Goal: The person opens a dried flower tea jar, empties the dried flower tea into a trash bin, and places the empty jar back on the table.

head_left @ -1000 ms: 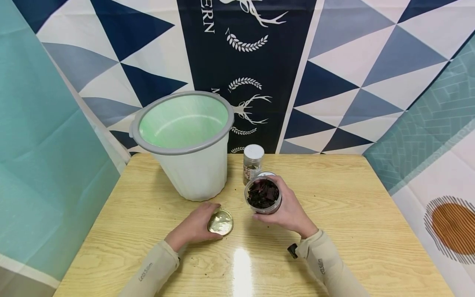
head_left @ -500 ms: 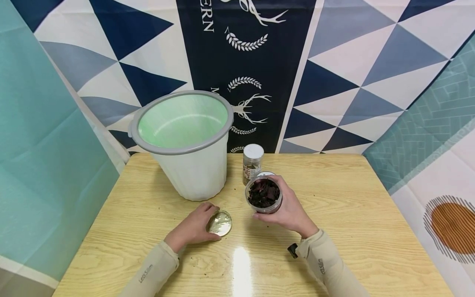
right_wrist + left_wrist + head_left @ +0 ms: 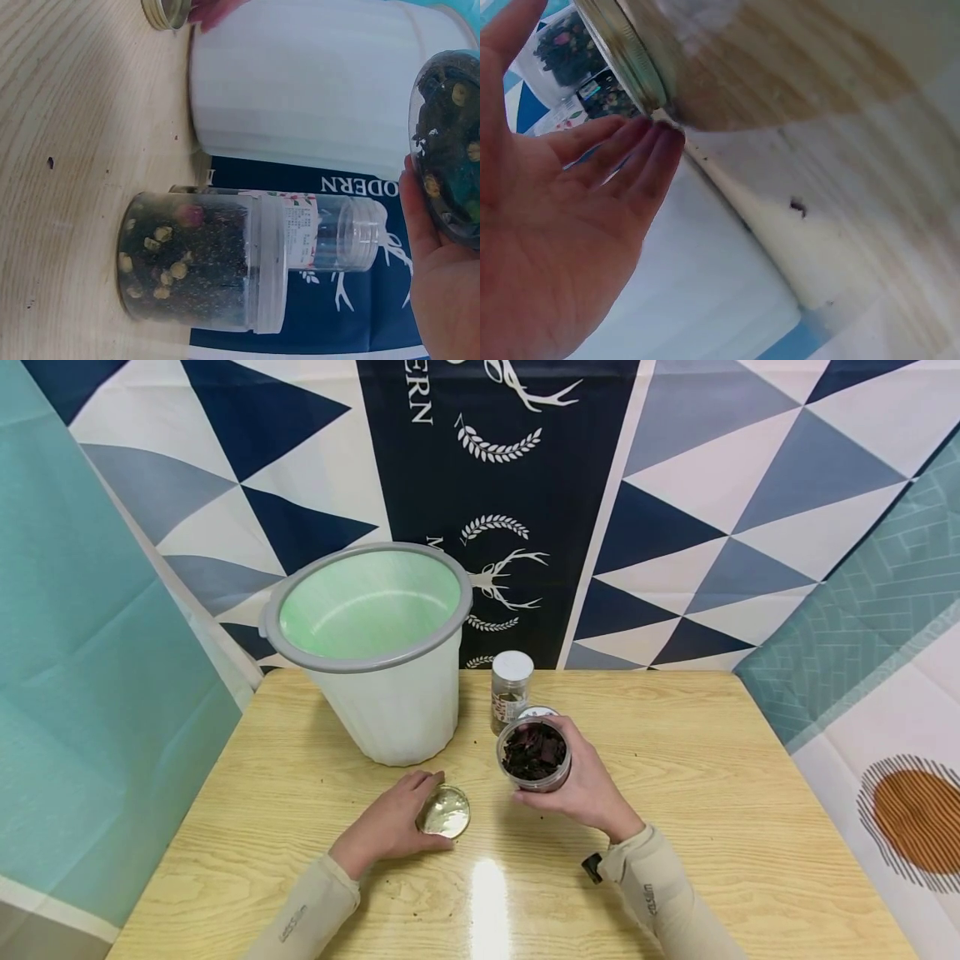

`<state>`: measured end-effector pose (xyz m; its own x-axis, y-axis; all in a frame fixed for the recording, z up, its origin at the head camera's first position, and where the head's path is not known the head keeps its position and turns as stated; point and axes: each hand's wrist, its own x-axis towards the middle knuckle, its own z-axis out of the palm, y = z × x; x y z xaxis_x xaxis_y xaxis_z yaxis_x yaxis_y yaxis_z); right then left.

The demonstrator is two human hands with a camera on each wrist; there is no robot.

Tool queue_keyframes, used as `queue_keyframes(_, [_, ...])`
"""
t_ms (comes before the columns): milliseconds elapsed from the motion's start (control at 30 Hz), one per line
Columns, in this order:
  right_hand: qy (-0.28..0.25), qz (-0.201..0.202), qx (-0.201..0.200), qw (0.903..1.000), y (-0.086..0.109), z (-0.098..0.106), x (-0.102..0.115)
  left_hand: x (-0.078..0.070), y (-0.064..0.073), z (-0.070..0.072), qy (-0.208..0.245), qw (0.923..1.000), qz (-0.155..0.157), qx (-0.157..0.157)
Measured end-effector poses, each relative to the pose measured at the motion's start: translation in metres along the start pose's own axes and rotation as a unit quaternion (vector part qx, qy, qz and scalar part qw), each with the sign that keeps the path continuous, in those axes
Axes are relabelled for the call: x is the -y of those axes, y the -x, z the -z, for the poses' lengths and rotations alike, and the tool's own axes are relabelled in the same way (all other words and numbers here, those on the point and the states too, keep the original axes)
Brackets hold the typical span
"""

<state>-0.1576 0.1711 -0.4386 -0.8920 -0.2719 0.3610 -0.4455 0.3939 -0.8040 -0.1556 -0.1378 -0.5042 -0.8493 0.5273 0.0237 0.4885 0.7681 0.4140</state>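
Clearly, one hand (image 3: 591,783) holds one of three jars (image 3: 534,753).

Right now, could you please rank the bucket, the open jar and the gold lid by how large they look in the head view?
1. Bucket, clearly largest
2. Open jar
3. Gold lid, partly covered by the left hand

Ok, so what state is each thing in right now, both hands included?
Open jar: uncapped, tilted, raised off the table, dark dried pieces inside.
Gold lid: apart from the jars.
Left hand: holding the gold lid by its rim.
Right hand: gripping the open jar.
Bucket: upright, uncovered.
Tall jar: upright, capped.
Wide jar: upright, capped, dried pieces inside.
Table: dotted with dark crumbs.
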Motion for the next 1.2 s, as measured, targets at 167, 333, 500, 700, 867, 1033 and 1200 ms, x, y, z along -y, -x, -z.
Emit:
queue_keyframes(167, [0.006,-0.008,-0.001,0.9999,0.0,0.0,-0.002,-0.014,0.005,0.033,-0.1,0.962,-0.169,-0.189])
queue_keyframes(333, [0.006,-0.004,-0.012,0.9999,-0.004,0.005,0.002,-0.025,-0.003,0.099,-0.126,0.8001,-0.315,-0.494])
queue_keyframes(500, [-0.009,0.012,-0.027,0.9995,-0.016,0.015,0.015,-0.009,-0.012,0.161,-0.073,0.8083,-0.224,-0.539])
queue_keyframes(700, [-0.01,0.034,-0.058,0.9977,-0.032,0.027,0.026,0.018,-0.022,0.183,-0.054,0.8811,-0.158,-0.442])
queue_keyframes(867, [0.001,0.02,-0.065,0.9977,-0.037,0.032,0.026,0.021,-0.03,0.178,-0.042,0.8727,-0.152,-0.462])
queue_keyframes(1033, [0.005,0.005,-0.067,0.9977,-0.042,0.037,0.024,0.02,-0.033,0.177,-0.051,0.868,-0.143,-0.473])
queue_keyframes(1200, [0.007,0.016,-0.072,0.9973,-0.054,0.048,0.033,0.017,-0.028,0.177,-0.058,0.8654,-0.153,-0.473])
